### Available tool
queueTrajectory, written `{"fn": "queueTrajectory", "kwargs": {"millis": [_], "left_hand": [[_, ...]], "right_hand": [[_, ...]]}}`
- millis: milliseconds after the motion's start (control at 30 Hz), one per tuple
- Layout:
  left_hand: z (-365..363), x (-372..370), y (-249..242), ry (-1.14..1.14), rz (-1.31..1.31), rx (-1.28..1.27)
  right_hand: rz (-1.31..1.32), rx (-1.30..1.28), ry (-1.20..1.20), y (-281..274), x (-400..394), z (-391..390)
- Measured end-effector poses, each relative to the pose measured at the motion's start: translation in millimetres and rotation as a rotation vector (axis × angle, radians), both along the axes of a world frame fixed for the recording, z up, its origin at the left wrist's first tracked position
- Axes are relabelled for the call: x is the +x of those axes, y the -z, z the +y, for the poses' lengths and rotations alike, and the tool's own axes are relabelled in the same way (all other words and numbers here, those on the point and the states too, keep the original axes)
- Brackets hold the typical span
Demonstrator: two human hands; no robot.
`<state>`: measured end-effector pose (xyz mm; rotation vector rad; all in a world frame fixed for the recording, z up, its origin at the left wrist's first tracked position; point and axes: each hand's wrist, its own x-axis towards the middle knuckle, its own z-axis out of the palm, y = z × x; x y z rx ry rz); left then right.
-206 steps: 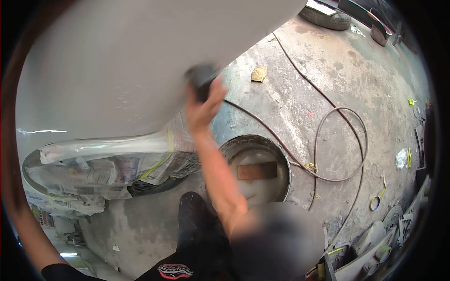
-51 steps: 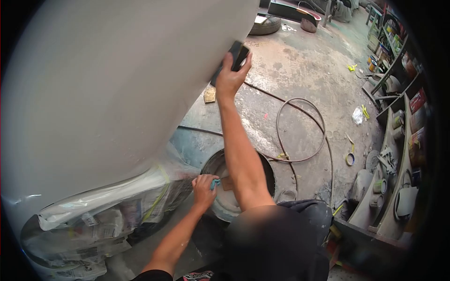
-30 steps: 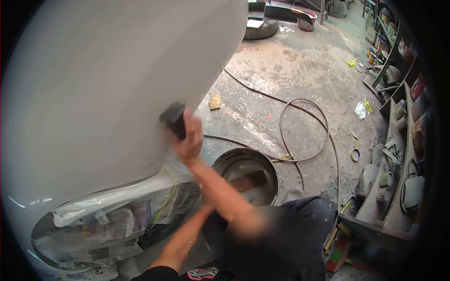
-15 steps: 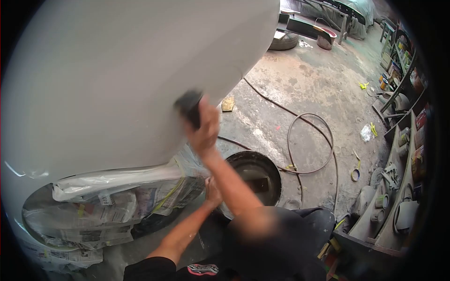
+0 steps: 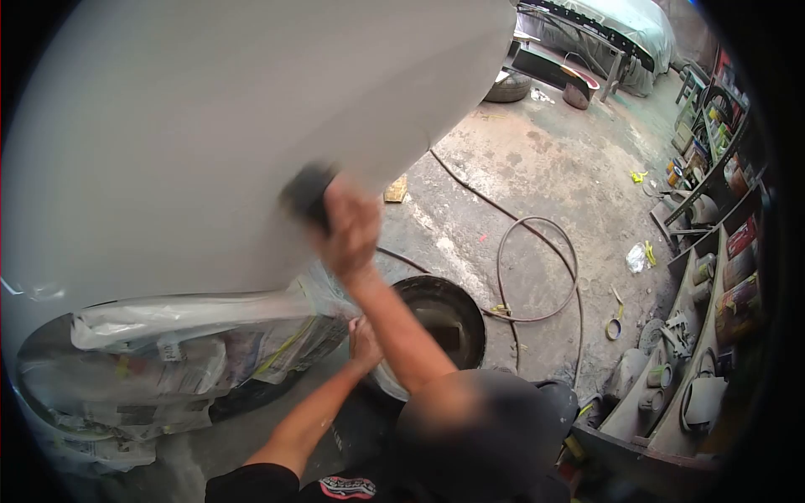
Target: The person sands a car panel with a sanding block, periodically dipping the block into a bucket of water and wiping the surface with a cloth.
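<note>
My right hand (image 5: 350, 230) grips a dark block (image 5: 310, 194), blurred, against the smooth grey body panel (image 5: 184, 151). Lower down, my left hand (image 5: 363, 342) is beside the edge of the masked wheel area, next to the rim of a dark round tub (image 5: 476, 314). What its fingers touch cannot be made out. Newspaper and clear plastic (image 5: 201, 360) cover the wheel area below the panel. The tub holds murky liquid with a dark rectangular shape in it, and my right forearm crosses over its left side.
A hose (image 5: 501, 251) loops across the concrete floor. A small yellowish piece (image 5: 395, 189) lies by the panel's edge. Shelving with cans and curved parts (image 5: 671, 352) lines the right. A tire (image 5: 508, 88) and a bucket (image 5: 577, 95) stand at the back.
The view has shifted, so the floor items and tub appear further left. My right hand and the block appear further left against the panel, still held together. My left hand remains near the tub.
</note>
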<state>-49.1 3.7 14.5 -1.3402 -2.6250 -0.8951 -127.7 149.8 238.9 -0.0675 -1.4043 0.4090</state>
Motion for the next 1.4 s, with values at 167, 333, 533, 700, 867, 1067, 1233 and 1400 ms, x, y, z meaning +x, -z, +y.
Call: {"fn": "queueTrajectory", "kwargs": {"millis": [167,333,533,700,867,1067,1233,1400], "left_hand": [[0.9,0.9,-7.5,0.024,-0.053,-0.084],[-14.6,-13.8,44.6,0.2,-0.099,0.034],[4.4,-2.9,-4.0,0.015,-0.046,0.007],[4.2,-1.9,1.3,0.004,-0.024,0.011],[2.5,-4.7,28.7,0.038,-0.056,0.154],[1.3,-3.5,-6.4,0.014,-0.071,0.016],[-3.2,-3.6,3.1,0.003,-0.06,0.129],[0.7,-1.1,-3.9,0.02,-0.045,-0.023]], "right_hand": [[0.098,-0.517,-0.129,-64.9,-7.0,64.6],[-0.053,-0.137,-0.063,27.5,0.4,-49.6],[0.053,-0.307,0.059,-55.0,-20.9,126.9],[0.1,-0.226,0.094,-32.9,-25.1,64.1],[-0.037,-0.049,-0.187,36.5,-5.3,-41.4],[0.083,-0.421,-0.15,-66.2,-13.6,108.9],[0.002,-0.12,-0.1,15.4,-8.4,-35.0],[-0.007,-0.037,0.042,2.7,-19.3,54.6]]}}
